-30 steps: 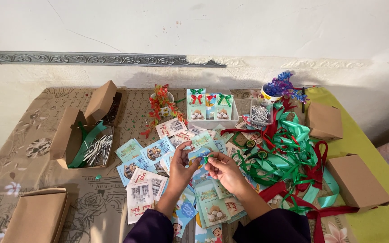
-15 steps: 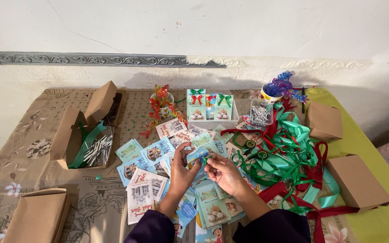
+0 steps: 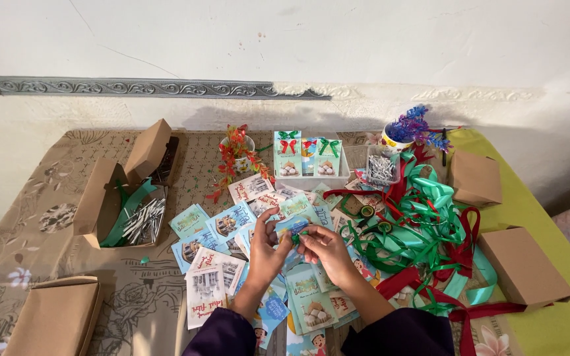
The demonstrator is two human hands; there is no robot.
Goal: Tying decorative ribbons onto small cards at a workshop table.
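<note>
left hand: fingers pinched together on the left end of a small blue-green card, thumb on top; held just above the card pile near the front-middle of the table
right hand: fingertips closed on the card's right end and on a tiny green ribbon bit pressed against it; cannot tell if the bit is a finished bow
card position: lifted between both hands, over the loose cards spread from the table centre to the front edge
step in hand: looks like fixing a ribbon bow onto the card face; mid-step by my read, bow not seated flat yet
next move calls for: a steady pinch from the left side while the right presses the ribbon down centred at the card's top; small part, fine fingertip control; slip risk if the card bends
done pieces: white tray toward the back-middle, holding upright cards with red and green bows
ribbon supply: tangle of green and red ribbon right of the hands, spilling toward the front-right corner
left side: open brown box with silvery strips inside; closed brown box at the front-left corner
right side: two brown boxes near the right edge
back edge: cup with red-orange sprigs; cup with blue-purple tinsel
</note>
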